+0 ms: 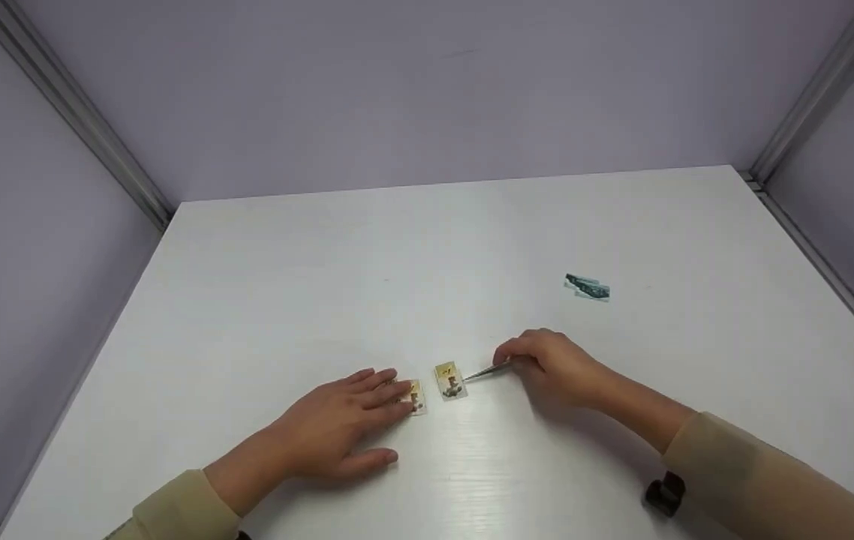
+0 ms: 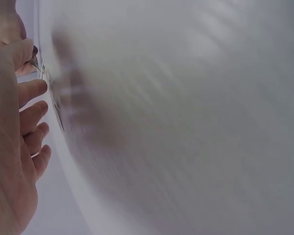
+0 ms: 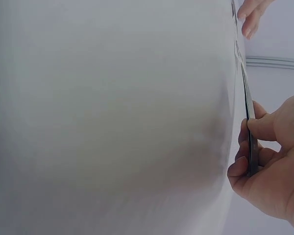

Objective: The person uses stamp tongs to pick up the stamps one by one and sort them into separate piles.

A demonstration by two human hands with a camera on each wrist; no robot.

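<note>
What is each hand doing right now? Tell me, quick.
Left hand: open, fingers flat, fingertips resting on the left small card.
Right hand: pinching tweezers, tip at the right small card.

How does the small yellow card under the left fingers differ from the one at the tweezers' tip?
The left card is partly covered by the left hand, whose straight fingers press on it; the middle card lies fully in view. The tweezers, pinched by the right hand, touch only the middle card. Both are small, yellowish, flat on the table.
</note>
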